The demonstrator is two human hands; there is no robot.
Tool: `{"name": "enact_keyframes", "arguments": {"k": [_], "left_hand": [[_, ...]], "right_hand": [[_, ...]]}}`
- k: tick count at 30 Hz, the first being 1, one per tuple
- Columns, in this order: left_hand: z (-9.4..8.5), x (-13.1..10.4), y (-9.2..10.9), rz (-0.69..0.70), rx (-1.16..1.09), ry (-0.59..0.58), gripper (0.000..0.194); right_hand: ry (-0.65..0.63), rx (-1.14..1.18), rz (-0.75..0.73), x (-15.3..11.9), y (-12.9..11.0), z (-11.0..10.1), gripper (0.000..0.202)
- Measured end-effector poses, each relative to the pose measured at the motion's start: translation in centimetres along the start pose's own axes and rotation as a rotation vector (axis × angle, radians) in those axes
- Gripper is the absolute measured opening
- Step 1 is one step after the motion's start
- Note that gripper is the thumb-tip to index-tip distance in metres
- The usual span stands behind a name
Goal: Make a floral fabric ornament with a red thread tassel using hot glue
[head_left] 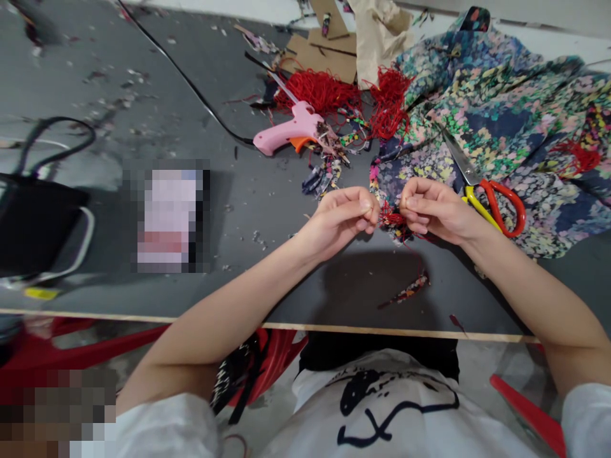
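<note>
My left hand (351, 213) and my right hand (429, 207) are close together above the table, each with thumb and forefinger pinched. Both appear to grip ends of fine red thread, though the strand at the fingertips is barely visible. Between and just behind them is a small red thread bundle (392, 219) at the end of a floral fabric strip (375, 175). Loose red thread trails below my right hand. A short floral scrap (408, 289) lies on the table nearer me. Orange-and-yellow-handled scissors (503, 207) rest, blades partly on the floral cloth (506, 114), beside my right wrist.
A pink glue gun (286, 130) with a black cord lies behind my left hand. Tangled red yarn (319, 92), cardboard pieces (334, 48) and fabric scraps are at the back. A blurred phone (167, 216) and a black bag-like object (41, 222) are on the left.
</note>
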State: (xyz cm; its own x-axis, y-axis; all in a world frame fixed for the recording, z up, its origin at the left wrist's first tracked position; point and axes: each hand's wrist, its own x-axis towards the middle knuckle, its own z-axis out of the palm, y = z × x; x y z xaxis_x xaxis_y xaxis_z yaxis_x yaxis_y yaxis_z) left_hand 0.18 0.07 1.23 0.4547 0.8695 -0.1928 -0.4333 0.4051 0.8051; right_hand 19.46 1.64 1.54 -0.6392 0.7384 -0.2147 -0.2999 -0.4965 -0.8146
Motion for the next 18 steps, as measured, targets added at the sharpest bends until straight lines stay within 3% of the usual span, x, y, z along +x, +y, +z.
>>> {"name": "enact_keyframes", "arguments": {"k": [13,18], "left_hand": [[0.15,-0.04,0.27,-0.003,0.015,-0.019,0.035],[0.27,-0.49,0.39,0.018,-0.030,-0.084,0.038]], "right_hand": [[-0.044,0.019,0.023,-0.01,0.01,-0.32,0.021],[-0.037,-0.019,-0.058,-0.17,-0.33,-0.08,0.022]]}}
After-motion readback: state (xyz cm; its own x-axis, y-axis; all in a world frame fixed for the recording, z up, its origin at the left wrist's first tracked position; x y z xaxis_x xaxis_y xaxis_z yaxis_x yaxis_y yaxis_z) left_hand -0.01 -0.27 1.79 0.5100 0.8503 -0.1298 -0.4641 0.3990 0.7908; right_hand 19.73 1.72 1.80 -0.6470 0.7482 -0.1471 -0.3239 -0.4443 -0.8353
